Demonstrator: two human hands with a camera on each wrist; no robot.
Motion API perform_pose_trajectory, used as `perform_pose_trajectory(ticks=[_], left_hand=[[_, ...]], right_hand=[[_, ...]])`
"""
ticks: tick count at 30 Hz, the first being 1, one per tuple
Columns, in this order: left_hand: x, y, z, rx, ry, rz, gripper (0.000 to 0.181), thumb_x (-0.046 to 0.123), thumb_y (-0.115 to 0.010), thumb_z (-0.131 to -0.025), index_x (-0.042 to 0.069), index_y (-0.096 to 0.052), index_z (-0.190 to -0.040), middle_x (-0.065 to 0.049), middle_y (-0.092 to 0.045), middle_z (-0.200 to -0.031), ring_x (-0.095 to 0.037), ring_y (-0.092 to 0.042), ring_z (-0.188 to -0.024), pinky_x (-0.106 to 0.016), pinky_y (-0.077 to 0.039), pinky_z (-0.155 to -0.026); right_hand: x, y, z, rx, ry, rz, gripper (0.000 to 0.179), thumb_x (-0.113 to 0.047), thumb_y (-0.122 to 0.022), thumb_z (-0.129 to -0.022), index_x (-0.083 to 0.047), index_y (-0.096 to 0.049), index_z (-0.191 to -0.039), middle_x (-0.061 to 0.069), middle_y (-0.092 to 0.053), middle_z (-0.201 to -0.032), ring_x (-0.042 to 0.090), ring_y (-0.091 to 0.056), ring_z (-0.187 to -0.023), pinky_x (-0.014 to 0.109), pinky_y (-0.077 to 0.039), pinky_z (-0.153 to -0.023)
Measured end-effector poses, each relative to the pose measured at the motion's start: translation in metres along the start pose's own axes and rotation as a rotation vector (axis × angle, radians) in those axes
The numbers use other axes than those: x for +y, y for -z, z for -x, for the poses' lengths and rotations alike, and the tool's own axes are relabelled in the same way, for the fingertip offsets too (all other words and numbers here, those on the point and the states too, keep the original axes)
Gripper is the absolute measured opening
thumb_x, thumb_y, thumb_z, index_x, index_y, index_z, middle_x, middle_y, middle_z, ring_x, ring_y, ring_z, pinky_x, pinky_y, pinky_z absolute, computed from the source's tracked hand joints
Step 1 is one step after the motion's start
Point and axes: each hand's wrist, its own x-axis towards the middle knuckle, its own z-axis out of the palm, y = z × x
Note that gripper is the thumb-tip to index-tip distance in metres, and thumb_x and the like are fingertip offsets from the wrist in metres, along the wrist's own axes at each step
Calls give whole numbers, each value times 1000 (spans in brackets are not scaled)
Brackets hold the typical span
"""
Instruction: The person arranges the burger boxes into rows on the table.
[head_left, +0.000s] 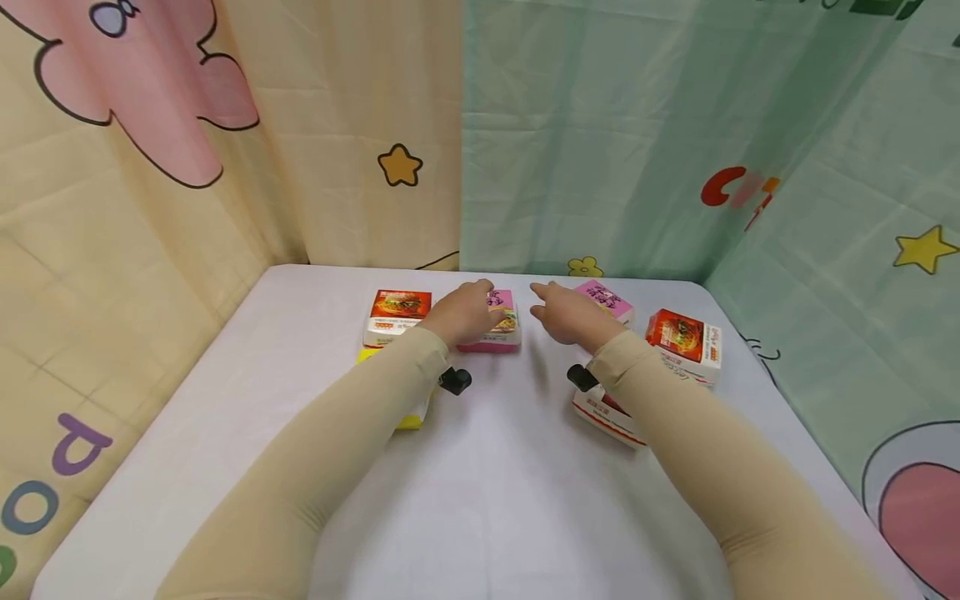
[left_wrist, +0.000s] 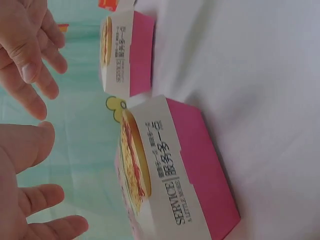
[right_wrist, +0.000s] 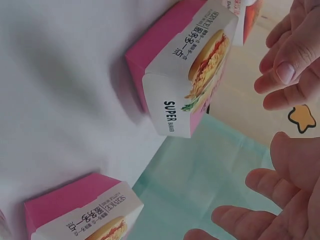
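Observation:
My left hand (head_left: pixel 467 313) hovers over a pink-and-white burger box (head_left: pixel 504 325) at the back middle, partly covering it from the head view. Its fingers (left_wrist: pixel 42 197) are loosely spread and hold nothing. Opposite it, my right hand (head_left: pixel 572 315) hangs in the air in front of a second pink burger box (head_left: pixel 606 302), fingers (right_wrist: pixel 240 220) extended and holding nothing. A gap separates the two hands. Both wrist views show the near pink box (left_wrist: pixel 175 170) closed, with burger pictures on its lid; the other pink box (right_wrist: pixel 80 210) also appears closed.
A red-topped burger box (head_left: pixel 399 310) stands back left; a yellow box (head_left: pixel 411 419) is half hidden under my left forearm. To the right are another red box (head_left: pixel 686 342) and a white-and-red box (head_left: pixel 607 421) partly behind my right sleeve. Curtains (head_left: pixel 570 150) border the white table (head_left: pixel 480 500).

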Motion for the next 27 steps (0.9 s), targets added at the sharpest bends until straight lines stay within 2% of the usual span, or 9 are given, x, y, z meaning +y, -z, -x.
perform_pose_trajectory(ticks=[5, 14, 21, 27], left_hand=[[7, -3, 2, 10, -62, -3, 68, 46, -58, -104, 14, -40, -162, -7, -48, -163, -28, -47, -149, -49, -39, -124], [13, -11, 5, 14, -102, -12, 71, 50, -59, -104, 17, -38, -163, -4, -40, -169, -29, -31, -160, -48, -29, -130], [19, -17, 9, 18, -145, -5, 70, 48, -61, -104, 15, -41, -162, -5, -42, -168, -27, -36, -158, -46, -31, -129], [32, -23, 17, -27, -153, 15, 73, 49, -63, -103, 18, -37, -164, -4, -39, -169, -25, -34, -159, -46, -34, -128]], right_hand=[[11, 2, 11, 15, 5, -14, 62, -33, -44, -114, -13, -24, -169, 23, -17, -175, 41, -25, -160, 58, -27, -128], [24, 2, 24, 14, -3, -1, 62, -36, -43, -114, -11, -25, -168, 25, -18, -174, 44, -21, -161, 61, -23, -128], [32, 6, 37, 28, -2, -24, 66, -40, -45, -112, -11, -25, -168, 24, -25, -172, 45, -23, -160, 63, -24, -127], [44, 11, 53, -14, -41, -38, 67, -35, -52, -110, -17, -25, -169, 21, -29, -171, 47, -28, -157, 68, -30, -123]])
